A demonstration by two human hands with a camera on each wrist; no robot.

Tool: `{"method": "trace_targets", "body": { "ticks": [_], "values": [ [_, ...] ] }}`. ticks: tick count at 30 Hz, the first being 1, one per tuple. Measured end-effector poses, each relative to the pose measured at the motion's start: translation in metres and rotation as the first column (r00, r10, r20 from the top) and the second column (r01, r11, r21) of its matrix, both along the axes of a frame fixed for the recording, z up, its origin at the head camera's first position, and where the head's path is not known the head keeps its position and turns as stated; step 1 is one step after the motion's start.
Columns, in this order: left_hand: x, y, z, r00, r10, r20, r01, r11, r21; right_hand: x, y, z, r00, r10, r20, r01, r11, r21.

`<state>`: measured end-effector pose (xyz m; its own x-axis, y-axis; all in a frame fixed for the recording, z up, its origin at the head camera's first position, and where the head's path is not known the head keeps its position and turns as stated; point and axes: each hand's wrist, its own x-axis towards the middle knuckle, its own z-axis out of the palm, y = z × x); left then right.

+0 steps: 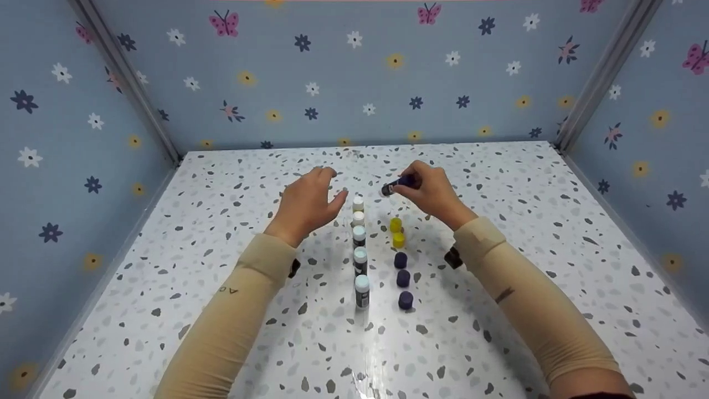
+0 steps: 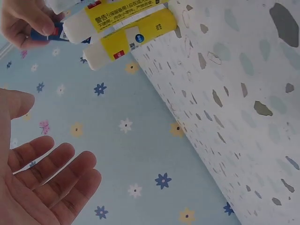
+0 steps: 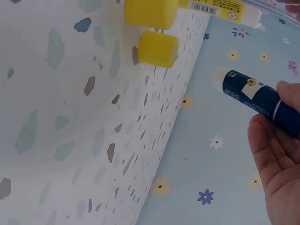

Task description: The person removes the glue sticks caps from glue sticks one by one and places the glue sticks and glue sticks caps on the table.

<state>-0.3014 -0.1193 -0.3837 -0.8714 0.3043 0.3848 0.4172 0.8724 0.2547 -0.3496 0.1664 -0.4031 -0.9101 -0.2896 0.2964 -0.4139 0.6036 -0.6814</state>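
My right hand (image 1: pixel 435 191) grips a navy glue stick (image 3: pixel 251 91) between thumb and fingers, held tilted above the table with its whitish end pointing left. My left hand (image 1: pixel 310 199) holds nothing; its fingers are spread and relaxed (image 2: pixel 56 164), beside the far end of a row of upright glue sticks. Two yellow glue sticks (image 2: pixel 136 40) with white ends up stand at the far end of that row. Nearer stand several dark glue sticks (image 1: pixel 362 296) with pale ends up. Right of them is a line of loose caps, yellow (image 1: pixel 399 240) at the far end and navy (image 1: pixel 403 278) nearer.
The speckled white table (image 1: pixel 232 332) is enclosed by blue flowered panels (image 1: pixel 332 72) at the back and both sides. Dark wrist devices (image 1: pixel 453 257) show beneath the beige sleeves (image 1: pixel 532 293). The standing row and the caps lie between the two forearms.
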Motion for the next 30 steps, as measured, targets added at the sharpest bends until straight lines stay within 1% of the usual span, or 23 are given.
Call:
{"method": "trace_targets", "body": {
  "ticks": [3,5,7,10,13,15,18,24,28,30],
  "values": [
    [0.004,0.008,0.004,0.998,-0.021,-0.057,0.018,0.998,-0.053,0.005,-0.001,0.000,1.000,-0.002,-0.020,-0.001,0.991,-0.137],
    [0.006,0.013,0.007,0.995,-0.037,-0.088,0.029,0.995,-0.092,0.008,-0.002,0.001,1.000,0.009,-0.010,-0.011,0.972,-0.237],
    [0.008,0.019,0.009,0.992,-0.052,-0.114,0.036,0.990,-0.135,0.011,-0.002,0.001,1.000,0.026,0.004,-0.024,0.947,-0.322],
    [0.010,0.027,0.012,0.988,-0.068,-0.139,0.042,0.982,-0.184,0.015,-0.004,0.002,0.998,0.051,0.032,-0.032,0.906,-0.423],
    [0.011,0.036,0.013,0.986,-0.064,-0.156,0.028,0.974,-0.224,0.019,-0.005,0.002,0.994,0.082,0.072,-0.035,0.862,-0.506],
    [0.011,0.041,0.013,0.986,-0.053,-0.158,0.012,0.968,-0.250,0.021,-0.007,0.002,0.989,0.111,0.099,-0.037,0.827,-0.562],
    [0.011,0.048,0.012,0.987,-0.040,-0.156,-0.005,0.961,-0.276,0.025,-0.012,0.003,0.982,0.146,0.122,-0.040,0.784,-0.620],
    [0.011,0.061,0.014,0.983,-0.040,-0.178,-0.011,0.960,-0.280,0.035,-0.025,0.008,0.968,0.210,0.135,-0.060,0.719,-0.692],
    [0.010,0.067,0.015,0.982,-0.026,-0.185,-0.026,0.962,-0.271,0.042,-0.033,0.012,0.958,0.248,0.142,-0.075,0.697,-0.713],
    [0.010,0.067,0.016,0.983,-0.012,-0.185,-0.038,0.964,-0.262,0.044,-0.036,0.014,0.956,0.256,0.143,-0.080,0.697,-0.713]
  ]
}}
